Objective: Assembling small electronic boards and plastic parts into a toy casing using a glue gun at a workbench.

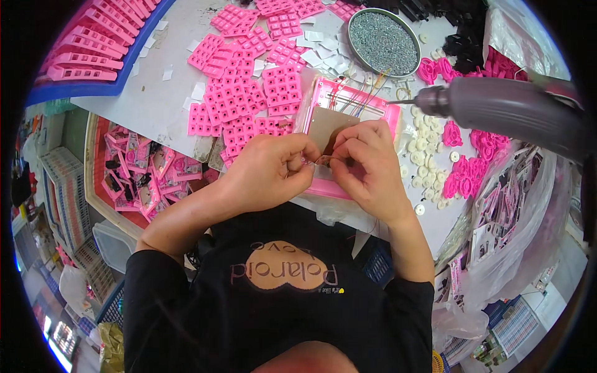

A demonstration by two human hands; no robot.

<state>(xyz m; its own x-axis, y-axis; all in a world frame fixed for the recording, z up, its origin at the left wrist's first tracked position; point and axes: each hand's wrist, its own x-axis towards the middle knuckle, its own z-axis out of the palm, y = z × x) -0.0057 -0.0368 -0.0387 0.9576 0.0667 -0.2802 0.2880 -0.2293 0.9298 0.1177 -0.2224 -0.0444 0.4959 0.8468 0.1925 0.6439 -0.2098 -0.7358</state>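
Observation:
My left hand point(268, 173) and my right hand point(373, 171) meet over a pink plastic housing point(326, 188), fingertips nearly touching. A thin wire point(323, 157) curves between them, each hand closed in a pinch on it. Something small and pinkish shows at the left fingertips, too small to name. Beneath the hands a flat tan board point(324, 127) lies in the housing, partly covered by my right fingers. Several thin coloured wires point(359, 102) stick up from the housing's far end.
An electric screwdriver point(497, 102) hangs at the right, its bit above the housing's far right corner. Beyond are a round dish of screws point(384, 43) and pink keypad pieces point(239, 93). White discs point(426, 146) lie right; a red bin point(99, 177) of pink parts stands left.

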